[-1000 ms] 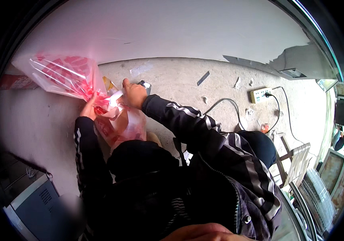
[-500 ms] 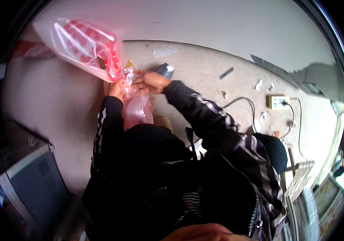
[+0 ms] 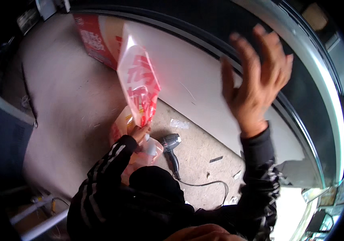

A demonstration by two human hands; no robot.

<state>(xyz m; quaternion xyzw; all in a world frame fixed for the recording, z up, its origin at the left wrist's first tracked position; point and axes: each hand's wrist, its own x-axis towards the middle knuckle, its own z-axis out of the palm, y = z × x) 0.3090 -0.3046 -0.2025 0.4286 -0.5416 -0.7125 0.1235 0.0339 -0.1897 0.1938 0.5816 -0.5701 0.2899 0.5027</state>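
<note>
My left hand (image 3: 140,134) is closed round the gathered lower end of a clear plastic bag (image 3: 138,74) with red printing. The bag stands up above the hand, its upper end widening. More crumpled pinkish plastic (image 3: 150,152) lies under and beside that hand, close to my knee; whether it is one piece with the bag, I cannot tell. High on the right, my right hand (image 3: 258,76) is raised with fingers spread and nothing in it, slightly blurred. It appears in front of the dark upper band of a large pale panel (image 3: 198,80).
A black hair dryer (image 3: 171,141) lies on the concrete floor right of my left hand, its cord (image 3: 214,182) trailing right. Behind the bag stands a red and brown cardboard box (image 3: 99,38). Scraps and a small dark strip (image 3: 216,159) litter the floor.
My right hand has left the plastic beside my left hand and risen to the upper right, fingers now spread. The view has shifted, showing the hair dryer and the panel's upper edge more fully.
</note>
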